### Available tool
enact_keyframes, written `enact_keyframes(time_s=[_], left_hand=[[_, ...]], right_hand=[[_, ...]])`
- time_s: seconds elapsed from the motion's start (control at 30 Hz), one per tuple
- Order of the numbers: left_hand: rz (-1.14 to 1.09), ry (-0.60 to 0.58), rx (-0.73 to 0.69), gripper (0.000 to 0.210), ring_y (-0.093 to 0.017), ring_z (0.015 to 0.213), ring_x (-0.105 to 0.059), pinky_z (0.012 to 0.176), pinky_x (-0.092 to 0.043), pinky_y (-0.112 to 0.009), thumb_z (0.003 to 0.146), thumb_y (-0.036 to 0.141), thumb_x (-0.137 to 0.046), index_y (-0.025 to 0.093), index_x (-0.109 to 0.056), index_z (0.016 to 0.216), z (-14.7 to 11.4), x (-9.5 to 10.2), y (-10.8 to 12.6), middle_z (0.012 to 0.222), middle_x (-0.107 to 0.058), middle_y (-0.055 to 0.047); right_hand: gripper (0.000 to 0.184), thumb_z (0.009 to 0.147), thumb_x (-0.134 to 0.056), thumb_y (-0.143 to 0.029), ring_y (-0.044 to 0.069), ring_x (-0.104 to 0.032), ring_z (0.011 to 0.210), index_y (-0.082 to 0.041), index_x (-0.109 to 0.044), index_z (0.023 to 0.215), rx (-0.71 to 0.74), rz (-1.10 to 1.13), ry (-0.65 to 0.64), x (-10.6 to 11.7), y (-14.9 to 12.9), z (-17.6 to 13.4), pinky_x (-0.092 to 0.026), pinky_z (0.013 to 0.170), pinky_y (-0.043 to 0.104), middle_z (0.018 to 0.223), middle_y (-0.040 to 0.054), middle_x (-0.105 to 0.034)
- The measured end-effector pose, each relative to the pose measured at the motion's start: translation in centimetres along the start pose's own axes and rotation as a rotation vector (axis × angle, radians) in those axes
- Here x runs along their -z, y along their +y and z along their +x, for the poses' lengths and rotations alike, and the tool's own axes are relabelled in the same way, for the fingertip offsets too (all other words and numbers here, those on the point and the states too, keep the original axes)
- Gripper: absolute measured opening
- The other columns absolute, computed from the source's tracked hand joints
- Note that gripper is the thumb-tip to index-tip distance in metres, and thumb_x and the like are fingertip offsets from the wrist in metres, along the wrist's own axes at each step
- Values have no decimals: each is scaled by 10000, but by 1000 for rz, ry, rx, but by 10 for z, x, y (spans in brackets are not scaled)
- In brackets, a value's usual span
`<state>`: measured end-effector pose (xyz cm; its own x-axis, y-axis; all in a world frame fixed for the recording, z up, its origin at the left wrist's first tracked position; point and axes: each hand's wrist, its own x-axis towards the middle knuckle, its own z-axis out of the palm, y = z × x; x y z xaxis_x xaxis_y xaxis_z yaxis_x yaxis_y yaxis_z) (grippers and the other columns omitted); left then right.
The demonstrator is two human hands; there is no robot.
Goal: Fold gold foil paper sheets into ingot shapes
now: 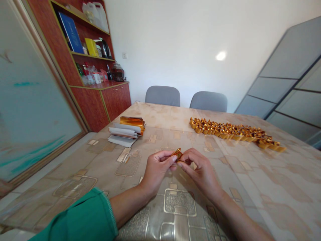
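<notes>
Between my two hands is a small piece of folded gold foil paper (pixel 177 154), held above the middle of the table. My left hand (pixel 160 167) pinches its left side between thumb and fingers. On its other side, my right hand (pixel 197 165) grips the lower right part, and the fingers cover much of it. Farther off to the right lie rows of folded gold paper pieces (pixel 230 130), packed closely together. At the left is a stack of gold and white paper sheets (pixel 127 130), some of them curled.
A patterned plastic cover lies over the table (pixel 160 115). Two grey chairs (pixel 162 95) stand at its far edge. A red-brown cabinet (pixel 87 100) with bottles and boxes is at the back left, and a glass door (pixel 32 87) is at the left.
</notes>
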<state>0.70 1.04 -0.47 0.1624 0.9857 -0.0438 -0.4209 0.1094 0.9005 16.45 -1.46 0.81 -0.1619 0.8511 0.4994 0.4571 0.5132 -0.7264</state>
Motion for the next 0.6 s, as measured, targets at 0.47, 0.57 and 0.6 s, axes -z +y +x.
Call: enact_keyframes(time_s=[0.47,0.57,0.6], left_hand=[[-200,22,67,366,-96,631,-672,622,-578,-191,497,315,-944,132,-756,753,-6,-6,3,772,-753,-27],[-202,25,67,366,-89,617,-666,626,-572,-189,501,315,-942,134,-753,757,-5,-5,1,769,-753,-21],[-197,25,68,365,-89,621,-666,633,-570,-190,505,317,-941,133,-752,759,-5,-5,1,770,-753,-21]], right_hand=[[338,664,-854,-388,125,-526,619,-212,-594,788,-403,611,86,-4,10,4,-404,579,252,719,-22,-614],[342,648,-866,-401,113,-485,568,-205,-603,744,-452,606,90,-3,11,3,-363,532,240,659,-32,-593],[346,641,-871,-405,110,-474,556,-205,-604,733,-451,601,99,-3,12,3,-353,523,239,644,-36,-585]])
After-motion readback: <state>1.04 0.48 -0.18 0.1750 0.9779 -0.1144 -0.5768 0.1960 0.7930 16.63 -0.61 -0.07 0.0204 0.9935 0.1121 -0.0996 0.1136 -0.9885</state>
